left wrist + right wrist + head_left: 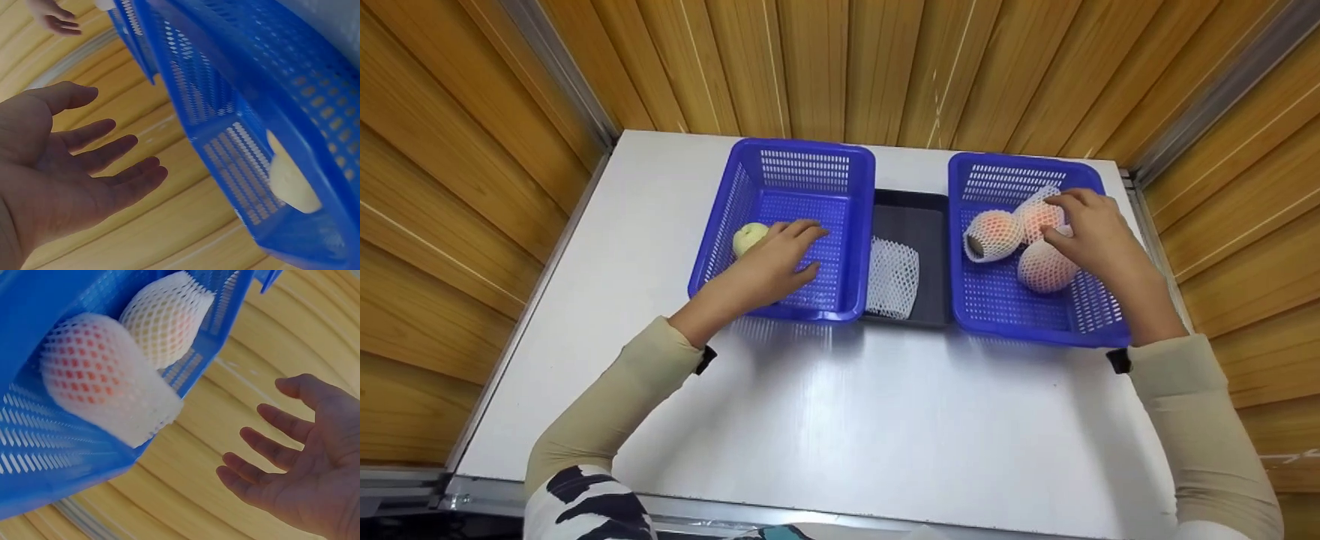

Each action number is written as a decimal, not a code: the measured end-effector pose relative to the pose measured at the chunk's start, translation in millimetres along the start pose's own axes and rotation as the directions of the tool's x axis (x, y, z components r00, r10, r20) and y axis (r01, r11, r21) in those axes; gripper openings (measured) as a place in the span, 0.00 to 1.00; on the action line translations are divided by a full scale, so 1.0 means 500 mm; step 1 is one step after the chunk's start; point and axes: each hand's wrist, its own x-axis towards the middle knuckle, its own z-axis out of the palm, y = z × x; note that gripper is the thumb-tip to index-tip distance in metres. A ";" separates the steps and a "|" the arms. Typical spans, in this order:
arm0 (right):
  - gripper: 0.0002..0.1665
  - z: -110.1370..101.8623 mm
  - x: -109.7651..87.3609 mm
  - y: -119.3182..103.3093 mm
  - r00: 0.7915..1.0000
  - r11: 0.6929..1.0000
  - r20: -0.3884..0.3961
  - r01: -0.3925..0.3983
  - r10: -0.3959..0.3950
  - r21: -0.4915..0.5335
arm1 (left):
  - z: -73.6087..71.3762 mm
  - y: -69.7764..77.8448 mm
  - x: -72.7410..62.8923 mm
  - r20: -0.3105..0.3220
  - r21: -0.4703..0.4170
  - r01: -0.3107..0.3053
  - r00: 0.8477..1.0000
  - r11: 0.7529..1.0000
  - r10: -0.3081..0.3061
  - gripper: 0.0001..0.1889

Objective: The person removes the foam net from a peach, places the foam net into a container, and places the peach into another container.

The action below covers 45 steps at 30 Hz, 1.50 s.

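My left hand (771,264) hovers over the left blue basket (856,300), its fingers loosely spread and holding nothing. Partly behind it lies a pale yellow round fruit (748,238), which also shows inside the basket in the left wrist view. Over the right blue basket (997,328) is my right hand (1099,229), relaxed, with nothing between thumb and fingers. Beneath and beside it sit three fruits in white foam nets: a netted fruit (994,234) at the left, another netted fruit (1039,216) behind, and a pinkish netted fruit (1046,266) in front.
Between the baskets stands a shallow black tray (934,262) with white foam netting (893,277) lying in it. All rest on a white table (840,420). Wood-panelled walls (810,67) close off the back and both sides.
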 end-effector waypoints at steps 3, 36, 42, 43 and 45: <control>0.32 0.003 0.004 0.016 0.999 1.000 0.032 -0.023 0.023 0.006 | 0.002 0.024 -0.004 -0.036 -0.027 -0.043 0.998 0.999 0.042 0.26; 0.42 0.014 0.025 0.082 0.970 0.990 0.204 -0.138 0.130 0.024 | 0.203 0.169 0.125 -0.198 -0.489 -0.126 0.980 0.863 0.030 0.21; 0.42 0.012 0.023 0.086 0.970 0.990 0.201 -0.141 0.135 0.015 | 0.252 0.192 0.159 -0.149 -0.566 -0.070 0.989 0.821 -0.018 0.24; 0.42 0.012 0.023 0.086 0.970 0.990 0.203 -0.141 0.135 0.014 | 0.260 0.196 0.164 -0.145 -0.596 -0.055 0.989 0.801 -0.040 0.24; 0.42 0.014 0.024 0.087 0.969 0.990 0.207 -0.138 0.134 0.009 | 0.278 0.203 0.174 -0.135 -0.652 -0.021 0.987 0.758 -0.089 0.25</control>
